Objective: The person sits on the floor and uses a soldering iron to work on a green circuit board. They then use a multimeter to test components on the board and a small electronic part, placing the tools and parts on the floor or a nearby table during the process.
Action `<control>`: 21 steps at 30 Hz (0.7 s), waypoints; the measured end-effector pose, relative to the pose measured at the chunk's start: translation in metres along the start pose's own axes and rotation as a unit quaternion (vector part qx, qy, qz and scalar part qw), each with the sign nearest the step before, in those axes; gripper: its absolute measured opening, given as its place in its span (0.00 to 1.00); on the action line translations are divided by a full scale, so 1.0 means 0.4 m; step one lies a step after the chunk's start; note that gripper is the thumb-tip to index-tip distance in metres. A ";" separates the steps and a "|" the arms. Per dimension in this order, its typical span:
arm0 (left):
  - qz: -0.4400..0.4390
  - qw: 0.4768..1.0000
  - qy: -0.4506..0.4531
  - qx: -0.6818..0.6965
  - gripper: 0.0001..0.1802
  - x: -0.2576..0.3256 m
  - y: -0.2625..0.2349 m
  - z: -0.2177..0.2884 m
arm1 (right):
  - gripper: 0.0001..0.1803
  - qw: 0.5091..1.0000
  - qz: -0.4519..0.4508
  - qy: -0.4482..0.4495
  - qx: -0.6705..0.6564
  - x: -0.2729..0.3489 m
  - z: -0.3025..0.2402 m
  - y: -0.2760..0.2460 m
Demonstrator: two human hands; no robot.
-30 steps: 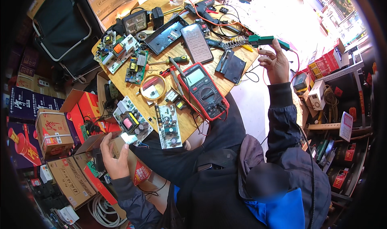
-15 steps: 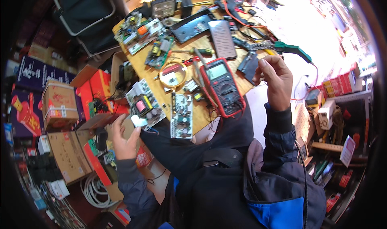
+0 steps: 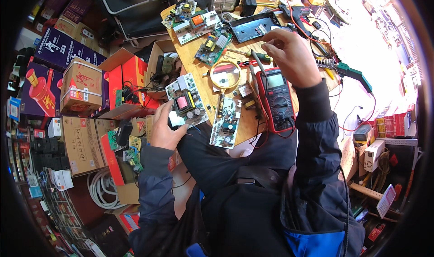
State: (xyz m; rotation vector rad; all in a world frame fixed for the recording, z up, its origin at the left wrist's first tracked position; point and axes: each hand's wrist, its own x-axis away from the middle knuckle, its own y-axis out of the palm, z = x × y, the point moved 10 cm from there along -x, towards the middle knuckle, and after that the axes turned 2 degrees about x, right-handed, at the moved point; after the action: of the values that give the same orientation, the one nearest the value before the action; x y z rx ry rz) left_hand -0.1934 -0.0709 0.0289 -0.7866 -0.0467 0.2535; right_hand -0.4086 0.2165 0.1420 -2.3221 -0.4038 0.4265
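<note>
My left hand [image 3: 167,129] reaches the near-left corner of a circuit board [image 3: 195,107] with a pink-wound transformer. Its fingers lie along the left edge and its thumb at the lower edge, with a shiny white piece [image 3: 177,119] between them. My right hand [image 3: 289,57] hovers over the table, fingers curled to the thumb; anything pinched there is too small to make out. Below it is a red multimeter [image 3: 280,101], its probe leads alongside. A long narrow circuit board [image 3: 226,123] and a gold-rimmed magnifying glass [image 3: 225,75] lie between the hands.
More circuit boards [image 3: 192,27], a black plastic casing [image 3: 255,27] and a screwdriver [image 3: 247,53] crowd the far table. A green-handled soldering iron [image 3: 355,75] rests at the right. Cardboard boxes [image 3: 81,87] and an open red box [image 3: 131,76] stand on the left.
The view has shifted, so the table sits farther right. My left hand has closed in round the board's corner. My right hand has moved away from me and left, now covering the phone.
</note>
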 end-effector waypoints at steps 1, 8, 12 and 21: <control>-0.005 1.000 0.000 -0.001 0.42 -0.005 0.002 0.001 | 0.11 0.999 0.012 -0.034 0.037 -0.007 -0.011 0.000; -0.015 0.998 -0.016 0.055 0.41 -0.034 0.017 -0.002 | 0.11 0.990 -0.028 -0.082 0.110 -0.095 0.011 0.106; 0.004 0.999 -0.013 0.032 0.43 -0.042 0.022 0.007 | 0.11 0.985 -0.049 -0.079 0.144 -0.161 0.052 0.164; 0.000 1.000 -0.027 0.001 0.49 -0.054 0.043 0.001 | 0.10 0.955 -0.088 -0.049 0.281 -0.229 0.179 0.225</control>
State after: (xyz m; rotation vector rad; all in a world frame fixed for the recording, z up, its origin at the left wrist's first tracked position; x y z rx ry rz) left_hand -0.2179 -0.0643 0.0184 -0.7776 -0.0976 0.2753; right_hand -0.5056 0.1612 0.0465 -1.7037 -0.4636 0.4951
